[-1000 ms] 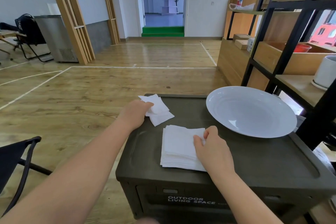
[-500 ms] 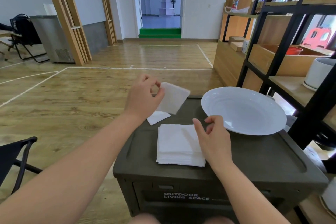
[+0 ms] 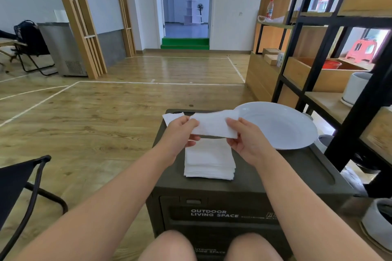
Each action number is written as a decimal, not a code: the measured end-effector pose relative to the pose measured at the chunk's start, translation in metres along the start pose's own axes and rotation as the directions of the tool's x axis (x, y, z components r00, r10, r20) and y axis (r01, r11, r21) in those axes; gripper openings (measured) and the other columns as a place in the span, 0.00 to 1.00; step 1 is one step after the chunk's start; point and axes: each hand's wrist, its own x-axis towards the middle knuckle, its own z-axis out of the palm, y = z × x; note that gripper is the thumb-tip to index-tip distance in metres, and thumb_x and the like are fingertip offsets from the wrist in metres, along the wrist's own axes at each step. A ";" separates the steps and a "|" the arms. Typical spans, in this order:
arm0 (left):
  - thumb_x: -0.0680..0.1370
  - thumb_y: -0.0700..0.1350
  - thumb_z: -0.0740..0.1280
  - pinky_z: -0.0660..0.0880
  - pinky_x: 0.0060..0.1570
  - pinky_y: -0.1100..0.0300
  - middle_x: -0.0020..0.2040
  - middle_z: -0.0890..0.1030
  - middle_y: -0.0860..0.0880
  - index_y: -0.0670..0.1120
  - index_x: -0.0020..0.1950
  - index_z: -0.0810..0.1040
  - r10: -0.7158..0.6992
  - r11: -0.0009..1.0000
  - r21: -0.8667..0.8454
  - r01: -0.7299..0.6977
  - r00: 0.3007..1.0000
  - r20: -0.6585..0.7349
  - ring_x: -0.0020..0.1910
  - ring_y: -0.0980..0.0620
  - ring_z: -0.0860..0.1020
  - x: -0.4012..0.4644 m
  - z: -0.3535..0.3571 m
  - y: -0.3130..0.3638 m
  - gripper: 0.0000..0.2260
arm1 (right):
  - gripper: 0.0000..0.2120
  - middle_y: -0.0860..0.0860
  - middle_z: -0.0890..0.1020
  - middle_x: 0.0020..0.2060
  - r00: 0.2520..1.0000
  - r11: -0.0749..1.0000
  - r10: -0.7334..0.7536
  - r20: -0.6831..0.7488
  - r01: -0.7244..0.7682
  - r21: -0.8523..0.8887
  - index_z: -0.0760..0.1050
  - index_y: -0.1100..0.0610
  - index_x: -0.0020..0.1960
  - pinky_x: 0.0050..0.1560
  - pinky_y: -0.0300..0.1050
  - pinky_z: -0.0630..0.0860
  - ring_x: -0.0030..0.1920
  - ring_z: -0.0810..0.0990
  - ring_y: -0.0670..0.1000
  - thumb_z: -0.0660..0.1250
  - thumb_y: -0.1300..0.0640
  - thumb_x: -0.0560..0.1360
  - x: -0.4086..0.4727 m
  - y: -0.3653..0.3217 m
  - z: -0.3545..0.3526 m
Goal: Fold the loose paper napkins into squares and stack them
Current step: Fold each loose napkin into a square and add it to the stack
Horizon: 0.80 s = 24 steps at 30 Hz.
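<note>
Both grips are pinching one napkin (image 3: 213, 126): my left hand (image 3: 178, 133) holds its left end, my right hand (image 3: 246, 141) its right end, above the folded stack (image 3: 209, 160) on the dark box (image 3: 286, 178) labelled "OUTDOOR LIVING SPACE". A white plate (image 3: 282, 125) sits just beside.

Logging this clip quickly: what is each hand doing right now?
Left hand: pinches the left end of the napkin, held above the stack.
Right hand: pinches the napkin's right end.
</note>
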 end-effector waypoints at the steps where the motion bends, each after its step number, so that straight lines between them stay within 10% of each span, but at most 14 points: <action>1: 0.78 0.49 0.64 0.75 0.33 0.64 0.41 0.80 0.52 0.46 0.45 0.79 -0.009 1.000 0.009 0.009 1.000 -0.002 0.36 0.55 0.79 -0.001 -0.001 -0.002 0.08 | 0.03 0.47 0.83 0.38 1.000 0.998 -0.008 0.010 0.008 -0.061 0.79 0.55 0.49 0.34 0.36 0.75 0.37 0.80 0.44 0.67 0.58 0.76 -0.002 0.002 0.000; 6: 0.78 0.50 0.64 0.63 0.19 0.75 0.27 0.70 0.54 0.45 0.31 0.72 0.150 0.969 0.230 -0.093 0.958 -0.245 0.29 0.55 0.69 -0.008 0.001 -0.012 0.17 | 0.12 0.47 0.78 0.52 0.994 0.908 -0.096 -0.048 0.067 -0.414 0.73 0.52 0.61 0.43 0.42 0.72 0.49 0.75 0.48 0.63 0.53 0.79 -0.003 0.021 0.006; 13: 0.80 0.52 0.59 0.63 0.30 0.60 0.25 0.65 0.50 0.45 0.29 0.64 0.119 0.897 0.443 -0.002 0.964 -0.236 0.25 0.51 0.66 -0.004 0.004 -0.040 0.21 | 0.18 0.48 0.67 0.28 0.952 0.648 -0.262 -0.161 0.050 -0.760 0.65 0.52 0.31 0.33 0.38 0.61 0.30 0.67 0.46 0.61 0.49 0.78 0.012 0.044 0.003; 24: 0.82 0.50 0.56 0.57 0.27 0.60 0.25 0.63 0.50 0.45 0.29 0.62 0.183 0.765 0.644 -0.003 0.960 -0.213 0.25 0.54 0.62 -0.002 0.005 -0.059 0.21 | 0.19 0.49 0.68 0.27 0.929 0.403 -0.346 -0.133 0.019 -0.915 0.66 0.54 0.32 0.31 0.38 0.61 0.28 0.68 0.45 0.59 0.48 0.79 0.017 0.056 -0.007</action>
